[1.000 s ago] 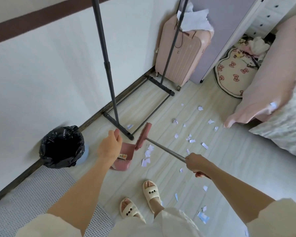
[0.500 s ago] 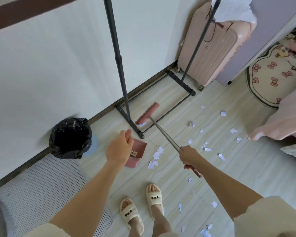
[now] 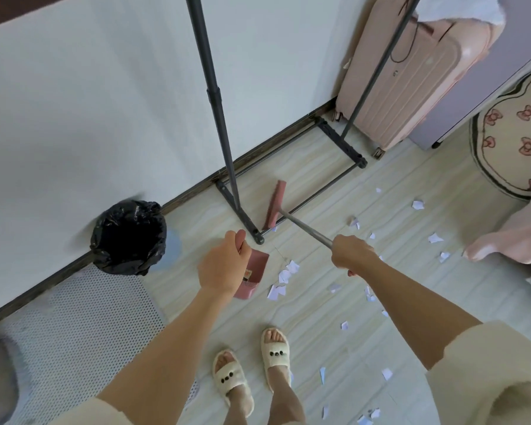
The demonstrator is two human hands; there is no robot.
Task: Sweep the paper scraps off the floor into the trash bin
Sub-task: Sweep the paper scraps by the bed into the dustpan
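Half the dustpan (image 3: 255, 276) hidden by left hand (image 3: 223, 265)

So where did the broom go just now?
The pink broom head swung away from the pink plastic dustpan, out toward the black metal rack's base. The right hand still grips its handle, the left hand the dustpan's. White paper scraps stayed beside the dustpan.

Pale wood-grain floor (image 3: 334, 326) meeting white wall (image 3: 89, 118); black garment rack (image 3: 224, 148), pink suitcase (image 3: 411, 81), bow-patterned rug (image 3: 512, 142).
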